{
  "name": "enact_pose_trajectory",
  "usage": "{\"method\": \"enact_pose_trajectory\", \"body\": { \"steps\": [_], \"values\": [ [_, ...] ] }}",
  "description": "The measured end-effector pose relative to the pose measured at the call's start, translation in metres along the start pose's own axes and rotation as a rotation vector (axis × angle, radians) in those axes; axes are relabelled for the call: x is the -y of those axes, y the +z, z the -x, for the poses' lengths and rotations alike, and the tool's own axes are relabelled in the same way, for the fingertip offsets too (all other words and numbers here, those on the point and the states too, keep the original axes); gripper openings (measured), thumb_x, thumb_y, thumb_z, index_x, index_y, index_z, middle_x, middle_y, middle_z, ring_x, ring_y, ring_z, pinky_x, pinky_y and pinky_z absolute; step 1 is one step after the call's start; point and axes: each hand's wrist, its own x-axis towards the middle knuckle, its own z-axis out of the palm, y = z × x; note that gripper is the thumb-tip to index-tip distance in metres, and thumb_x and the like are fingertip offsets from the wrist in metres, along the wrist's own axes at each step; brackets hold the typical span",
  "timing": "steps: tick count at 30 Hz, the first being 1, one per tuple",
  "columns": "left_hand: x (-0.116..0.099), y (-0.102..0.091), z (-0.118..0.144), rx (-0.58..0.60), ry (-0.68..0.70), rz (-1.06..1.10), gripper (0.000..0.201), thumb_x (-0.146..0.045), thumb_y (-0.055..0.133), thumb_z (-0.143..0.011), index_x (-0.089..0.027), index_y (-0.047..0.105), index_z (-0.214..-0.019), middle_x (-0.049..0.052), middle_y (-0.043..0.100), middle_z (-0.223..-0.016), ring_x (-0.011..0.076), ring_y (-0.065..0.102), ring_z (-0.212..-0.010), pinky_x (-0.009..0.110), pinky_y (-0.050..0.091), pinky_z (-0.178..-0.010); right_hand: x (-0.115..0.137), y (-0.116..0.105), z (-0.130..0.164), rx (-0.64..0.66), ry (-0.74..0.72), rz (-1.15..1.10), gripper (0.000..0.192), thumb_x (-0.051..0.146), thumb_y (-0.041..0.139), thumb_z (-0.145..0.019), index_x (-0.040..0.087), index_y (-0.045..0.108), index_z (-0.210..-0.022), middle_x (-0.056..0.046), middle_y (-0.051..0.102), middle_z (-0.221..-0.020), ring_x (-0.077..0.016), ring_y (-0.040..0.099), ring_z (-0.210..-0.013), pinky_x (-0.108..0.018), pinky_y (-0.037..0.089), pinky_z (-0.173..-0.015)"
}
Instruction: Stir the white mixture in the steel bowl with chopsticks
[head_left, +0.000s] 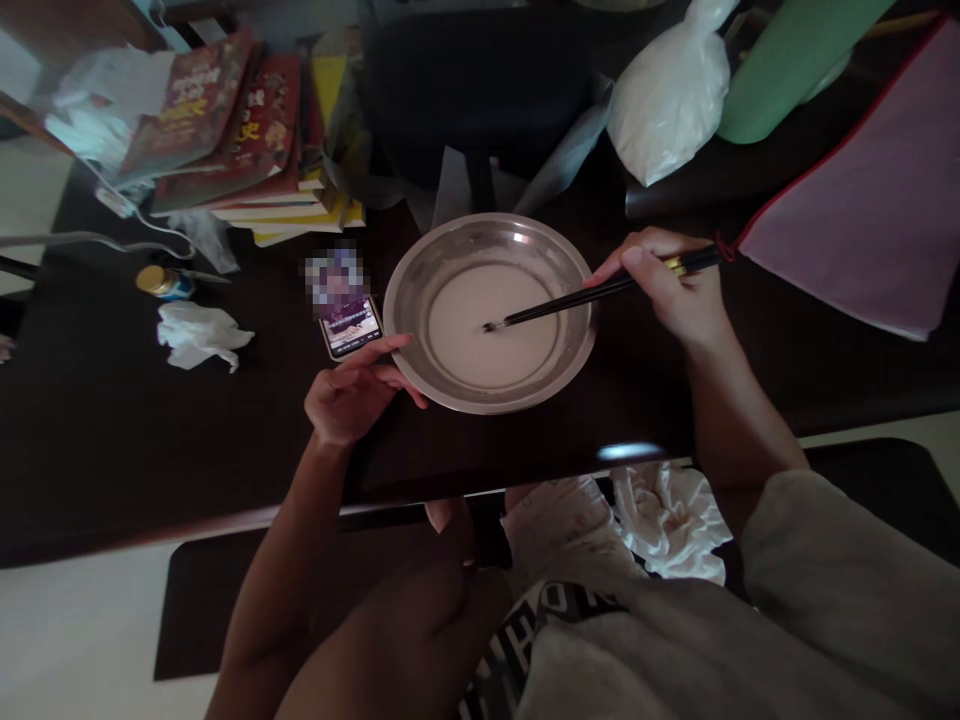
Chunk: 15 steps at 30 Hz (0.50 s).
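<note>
Head view: right hand (679, 290) has its fingers closed around black chopsticks (600, 292), tips dipped in white batter inside the steel bowl (420, 270) — mid-desk (112, 430). Left hand (352, 390) curls loosely, fingertips touching the bowl's near rim, holding nothing — beside a phone (349, 325).

Around the bowl (491, 235), your clearest room is bare dark table (112, 440) from 7 to 9 o'clock, past the phone (349, 325) touching close at 9. Tissue (196, 337) and a small jar (161, 283) lie further left. Books (225, 130) block 10 to 11, a white bag (667, 100) 1, a pink folder (862, 220) 2 to 3.
</note>
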Motion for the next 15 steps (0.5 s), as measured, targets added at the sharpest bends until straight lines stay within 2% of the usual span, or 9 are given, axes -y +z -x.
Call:
{"method": "enact_pose_trajectory", "body": {
  "steps": [3,8,13,15],
  "values": [
    [0.0013,-0.0007,0.0013,-0.023,-0.021,-0.002,0.051,-0.035,0.055,-0.08,-0.012,0.067,-0.124,0.011,0.078,-0.079,0.0307,0.076,-0.069,0.051,0.06,-0.077,-0.0019,-0.001,0.0004,-0.031,0.014,0.01,0.031,0.048,0.06,-0.096,0.031,0.079,-0.078,0.0,0.077,-0.075,-0.0165,0.071,-0.07,-0.033,0.055,-0.061],
    [0.0039,0.0002,0.0016,-0.062,-0.035,-0.008,0.045,-0.021,0.054,-0.078,-0.012,0.068,-0.12,0.009,0.078,-0.075,0.0308,0.077,-0.069,0.054,0.059,-0.083,-0.0023,0.0006,0.0011,0.033,0.009,0.004,0.031,0.048,0.059,-0.096,0.031,0.079,-0.079,0.0,0.076,-0.075,-0.016,0.07,-0.07,-0.032,0.054,-0.062],
    [0.0065,0.0018,0.0009,-0.077,0.007,-0.039,0.037,-0.017,0.056,-0.077,-0.013,0.07,-0.111,0.007,0.078,-0.07,0.03,0.078,-0.07,0.048,0.062,-0.079,-0.0003,0.0001,0.0012,-0.043,0.02,-0.025,0.03,0.044,0.061,-0.096,0.028,0.079,-0.078,0.0,0.075,-0.071,-0.0151,0.071,-0.068,-0.031,0.053,-0.061],
    [0.0062,0.003,0.0013,-0.08,0.019,-0.055,0.033,-0.017,0.058,-0.078,-0.013,0.071,-0.109,0.007,0.077,-0.069,0.0304,0.078,-0.073,0.047,0.062,-0.078,0.0001,0.0008,0.0018,-0.025,0.046,-0.04,0.031,0.045,0.061,-0.095,0.027,0.079,-0.078,0.0,0.075,-0.07,-0.0145,0.069,-0.065,-0.03,0.051,-0.059]
  ]
}}
